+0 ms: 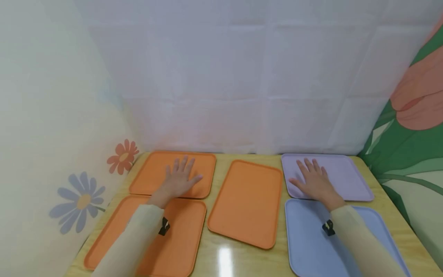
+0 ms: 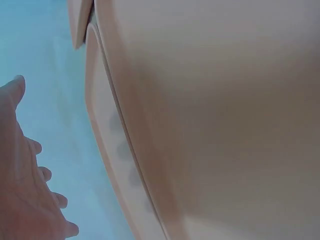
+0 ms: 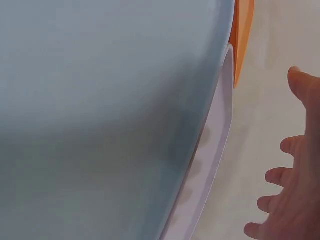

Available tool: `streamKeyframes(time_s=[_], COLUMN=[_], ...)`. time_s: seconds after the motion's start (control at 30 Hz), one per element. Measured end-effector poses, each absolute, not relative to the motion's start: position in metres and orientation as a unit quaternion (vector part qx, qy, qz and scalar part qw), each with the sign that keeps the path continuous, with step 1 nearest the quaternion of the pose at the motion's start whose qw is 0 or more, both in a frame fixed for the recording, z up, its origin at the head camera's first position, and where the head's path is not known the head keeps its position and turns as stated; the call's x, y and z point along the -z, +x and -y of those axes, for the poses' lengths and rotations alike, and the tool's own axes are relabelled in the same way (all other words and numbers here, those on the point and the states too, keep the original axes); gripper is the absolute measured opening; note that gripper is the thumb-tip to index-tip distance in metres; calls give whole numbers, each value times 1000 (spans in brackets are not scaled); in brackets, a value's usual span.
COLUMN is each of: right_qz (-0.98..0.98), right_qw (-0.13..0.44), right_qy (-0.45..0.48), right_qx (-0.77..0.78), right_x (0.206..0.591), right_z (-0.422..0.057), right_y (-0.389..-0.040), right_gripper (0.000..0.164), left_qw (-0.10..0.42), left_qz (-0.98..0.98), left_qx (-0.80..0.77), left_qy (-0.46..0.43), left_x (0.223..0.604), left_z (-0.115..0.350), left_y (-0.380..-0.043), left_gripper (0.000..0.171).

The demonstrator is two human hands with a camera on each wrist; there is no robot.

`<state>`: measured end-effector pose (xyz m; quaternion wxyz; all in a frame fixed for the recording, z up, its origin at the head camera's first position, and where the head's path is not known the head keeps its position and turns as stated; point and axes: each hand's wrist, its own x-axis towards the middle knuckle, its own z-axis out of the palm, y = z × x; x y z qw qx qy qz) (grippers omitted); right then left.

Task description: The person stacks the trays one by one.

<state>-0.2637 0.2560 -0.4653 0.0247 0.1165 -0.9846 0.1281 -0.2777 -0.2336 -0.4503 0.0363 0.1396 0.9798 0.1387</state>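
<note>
My left hand [image 1: 178, 181], fingers spread and palm down, is over the back-left orange tray [image 1: 149, 181]. Its forearm crosses above the front-left orange tray [image 1: 183, 238]. On the other side, my right hand [image 1: 315, 182] is held out with spread fingers over the purple tray [image 1: 346, 177], its forearm passing above the blue tray [image 1: 304, 238]. Both hands hold nothing. In the left wrist view the left hand [image 2: 25, 185] appears apart from the trays, and finger shadows fall on the far one. The right wrist view shows the right hand [image 3: 295, 175] likewise raised, with shadows on the purple tray [image 3: 210, 140].
A third orange tray [image 1: 245, 204] lies slightly turned in the middle of the wooden table [image 1: 214, 257]. A white cloth [image 1: 225, 77] hangs behind the table. Walls with painted flowers [image 1: 83, 202] stand on both sides.
</note>
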Motion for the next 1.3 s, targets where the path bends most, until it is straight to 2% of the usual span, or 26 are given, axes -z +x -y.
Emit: streamKeyframes(time_s=[0.17, 0.4, 0.57, 0.77, 0.97, 1.1, 1.3], right_qz=[978, 972, 968, 959, 956, 949, 946], right_qw=[47, 39, 38, 65, 35, 35, 19], right_qy=[144, 150, 143, 147, 130, 138, 133], right_qx=[-140, -180, -205, -235, -261, -281, -296], right_x=[461, 462, 465, 469, 468, 469, 470], right_z=[-246, -232, -223, -214, -206, -202, -197], right_y=[-263, -262, -261, -259, -262, -263, -260], right_gripper=[81, 77, 75, 64, 57, 53, 54], left_qw=[25, 3, 23, 50, 50, 58, 95], left_qz=[-976, -971, -969, -959, -949, -942, -935], left_qx=[-150, -154, -161, -230, -269, -286, -295], left_qy=[155, 183, 186, 159, 154, 163, 171], left_x=[449, 451, 447, 450, 450, 447, 452], left_z=[222, 207, 198, 184, 172, 165, 157], left_y=[-277, -274, -267, -261, -255, -251, -250], left_gripper=[87, 83, 79, 67, 63, 61, 62])
